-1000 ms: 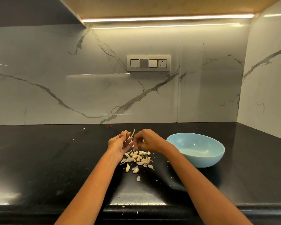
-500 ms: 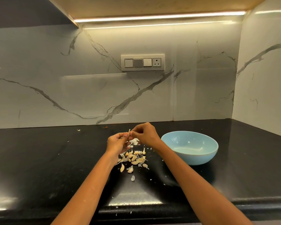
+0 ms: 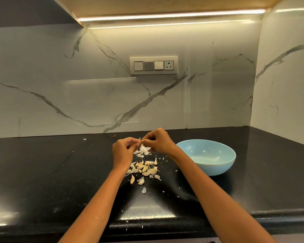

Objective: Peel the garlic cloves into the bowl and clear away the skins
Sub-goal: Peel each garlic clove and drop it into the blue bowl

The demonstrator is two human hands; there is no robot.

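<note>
A garlic clove [image 3: 139, 141] is held between my two hands above the black countertop [image 3: 60, 172]. My left hand [image 3: 123, 151] pinches it from the left and my right hand [image 3: 158, 142] pinches its skin from the right. Below them lies a heap of several unpeeled garlic cloves [image 3: 145, 168]. A small pile of white skins [image 3: 143, 149] sits just behind the heap. The light blue bowl [image 3: 218, 171] stands to the right of the cloves, and I see nothing inside it.
Small skin flakes [image 3: 144, 189] are scattered on the countertop toward its front edge. A marble backsplash with a switch panel [image 3: 153, 65] rises behind, and a side wall closes the right corner. A tiny scrap [image 3: 84, 139] lies near the back wall.
Both hands have come together and lifted a little, away from the heap. White skins now show on the counter beneath them.
</note>
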